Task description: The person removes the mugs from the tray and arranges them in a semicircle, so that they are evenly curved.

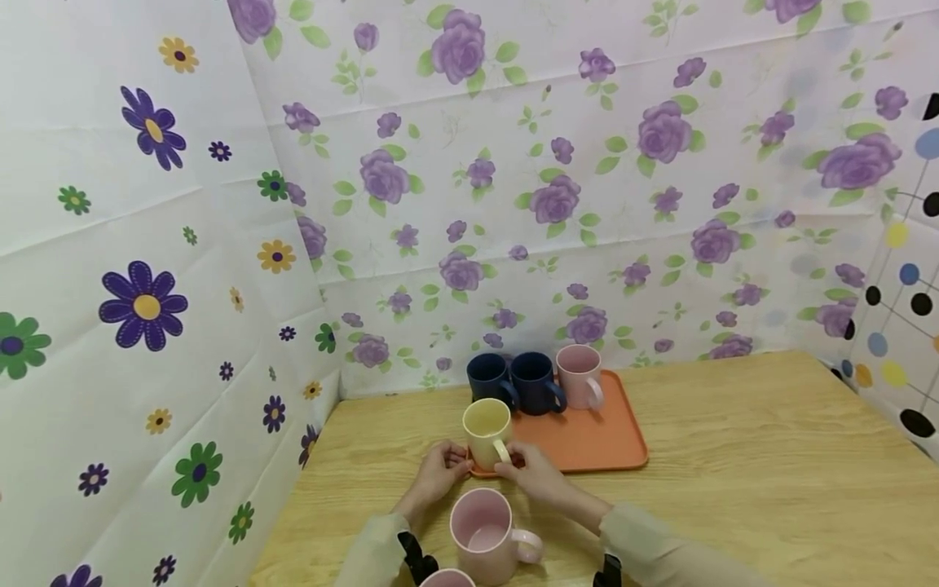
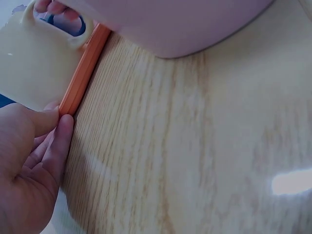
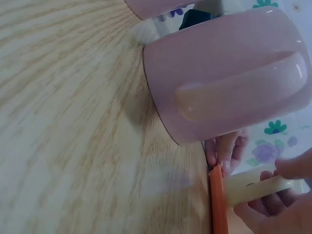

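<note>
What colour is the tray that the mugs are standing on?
The tray is orange; it shows best in the head view.

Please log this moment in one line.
left hand: pinches tray | right hand: holds yellow mug | yellow mug: at tray corner

On the tray [image 1: 587,448], three mugs [image 1: 531,387] are lined along the back and a fourth mug [image 1: 484,440] is set at front left. Before the tray, two further mugs [image 1: 478,554] are placed on the table [image 1: 734,440].

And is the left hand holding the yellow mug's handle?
No, the left hand pinches the orange tray, and the right hand holds that handle.
</note>
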Motion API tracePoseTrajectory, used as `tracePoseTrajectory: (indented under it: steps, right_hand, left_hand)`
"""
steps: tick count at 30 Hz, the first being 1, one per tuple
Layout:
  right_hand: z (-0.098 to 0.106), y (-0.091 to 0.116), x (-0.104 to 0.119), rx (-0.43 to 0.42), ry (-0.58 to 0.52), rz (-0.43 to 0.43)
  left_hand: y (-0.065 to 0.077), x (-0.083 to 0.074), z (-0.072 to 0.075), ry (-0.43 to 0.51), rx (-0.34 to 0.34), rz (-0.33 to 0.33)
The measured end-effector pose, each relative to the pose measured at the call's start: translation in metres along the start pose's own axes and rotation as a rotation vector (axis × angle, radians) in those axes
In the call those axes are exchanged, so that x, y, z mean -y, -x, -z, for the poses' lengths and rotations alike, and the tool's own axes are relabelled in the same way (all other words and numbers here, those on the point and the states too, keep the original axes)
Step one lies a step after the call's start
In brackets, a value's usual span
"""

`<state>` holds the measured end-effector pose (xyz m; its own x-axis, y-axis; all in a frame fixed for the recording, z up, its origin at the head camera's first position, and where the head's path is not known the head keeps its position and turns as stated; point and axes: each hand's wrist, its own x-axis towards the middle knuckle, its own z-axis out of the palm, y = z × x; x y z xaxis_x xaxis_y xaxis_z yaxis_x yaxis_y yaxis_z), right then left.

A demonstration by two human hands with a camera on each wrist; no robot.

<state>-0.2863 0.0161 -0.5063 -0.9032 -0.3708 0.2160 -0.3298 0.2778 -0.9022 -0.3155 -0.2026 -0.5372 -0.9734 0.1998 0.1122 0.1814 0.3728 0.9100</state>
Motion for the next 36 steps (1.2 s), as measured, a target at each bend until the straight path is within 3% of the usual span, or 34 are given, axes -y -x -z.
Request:
tracePoseTrajectory:
  steps: [7, 15, 19, 28, 36]
  right_hand:
    - [0.012, 0.003, -0.014, -0.121, 0.032, 0.001]
    - [0.036, 0.015, -0.011, -0.128, 0.036, 0.003]
    - [0.052, 0.023, -0.009, -0.1, 0.042, 0.049]
    - [0.084, 0.051, -0.013, 0.01, 0.109, 0.143]
    - [0.099, 0.073, -0.017, 0.121, 0.029, 0.214]
  left_hand:
    - [-0.001, 0.005, -0.001, 0.019, 0.005, 0.017]
    - [0.003, -0.007, 0.0, 0.029, 0.004, 0.022]
    - [0.003, -0.011, 0.0, 0.052, 0.006, 0.025]
    - [-0.002, 0.005, -0.002, 0.039, 0.008, 0.032]
    - [0.002, 0.001, 0.0, 0.005, 0.014, 0.013]
